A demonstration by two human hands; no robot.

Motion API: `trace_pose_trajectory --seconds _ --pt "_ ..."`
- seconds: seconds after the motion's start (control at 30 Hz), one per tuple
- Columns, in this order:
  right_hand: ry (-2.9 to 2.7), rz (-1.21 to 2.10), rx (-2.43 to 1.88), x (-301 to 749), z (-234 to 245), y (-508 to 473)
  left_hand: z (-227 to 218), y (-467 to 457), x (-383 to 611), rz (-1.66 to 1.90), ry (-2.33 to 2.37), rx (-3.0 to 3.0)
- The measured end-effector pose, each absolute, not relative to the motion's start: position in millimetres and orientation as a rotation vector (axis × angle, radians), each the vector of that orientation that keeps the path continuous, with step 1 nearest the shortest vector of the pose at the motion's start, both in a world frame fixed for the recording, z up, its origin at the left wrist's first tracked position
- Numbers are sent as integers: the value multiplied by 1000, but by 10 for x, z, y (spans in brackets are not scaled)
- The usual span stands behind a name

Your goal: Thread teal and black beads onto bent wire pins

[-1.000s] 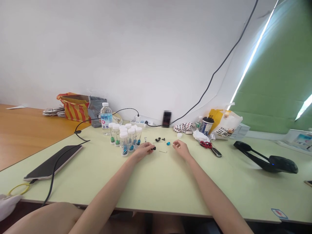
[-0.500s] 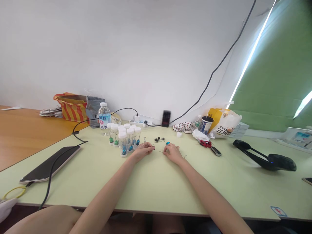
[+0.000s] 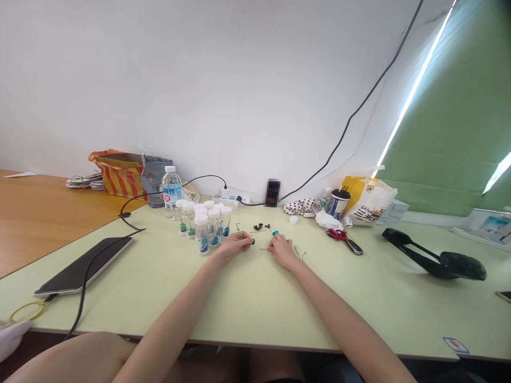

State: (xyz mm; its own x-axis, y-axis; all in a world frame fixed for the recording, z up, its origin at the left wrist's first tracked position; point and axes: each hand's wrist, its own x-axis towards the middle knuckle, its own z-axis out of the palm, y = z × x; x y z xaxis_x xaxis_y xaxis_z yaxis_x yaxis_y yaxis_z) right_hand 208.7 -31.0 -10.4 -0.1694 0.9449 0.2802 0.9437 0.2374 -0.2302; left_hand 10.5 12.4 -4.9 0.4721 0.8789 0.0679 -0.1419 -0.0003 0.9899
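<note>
My left hand (image 3: 233, 247) is shut on a small black part (image 3: 253, 241) at its fingertips, beside a group of clear vials with white caps (image 3: 202, 229) holding green and blue components. My right hand (image 3: 281, 251) rests close by on the table, fingers curled and low. A small blue component (image 3: 275, 233) lies just beyond it, and a thin metal pin (image 3: 263, 249) lies at its fingertips. Several small black parts (image 3: 258, 226) sit farther back, and thin wire pieces (image 3: 299, 253) lie to the right of my right hand.
The pale green table (image 3: 255, 298) holds a water bottle (image 3: 171, 192), a power strip (image 3: 229, 198), red-handled scissors (image 3: 344, 242), a paper cup (image 3: 337, 205) and a black headset (image 3: 435, 258). A dark tablet (image 3: 83, 265) lies at the left, with a cable across it.
My right hand has moved left, toward my left hand and the blue component. Thin wire pieces now show to its right. My left hand stays nearly in place.
</note>
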Motion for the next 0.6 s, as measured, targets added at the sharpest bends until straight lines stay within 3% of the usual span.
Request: trace_pose_trajectory --seconds 0.6 --pt "-1494 322 -1779 2834 -97 -128 23 64 98 893 734 1341"
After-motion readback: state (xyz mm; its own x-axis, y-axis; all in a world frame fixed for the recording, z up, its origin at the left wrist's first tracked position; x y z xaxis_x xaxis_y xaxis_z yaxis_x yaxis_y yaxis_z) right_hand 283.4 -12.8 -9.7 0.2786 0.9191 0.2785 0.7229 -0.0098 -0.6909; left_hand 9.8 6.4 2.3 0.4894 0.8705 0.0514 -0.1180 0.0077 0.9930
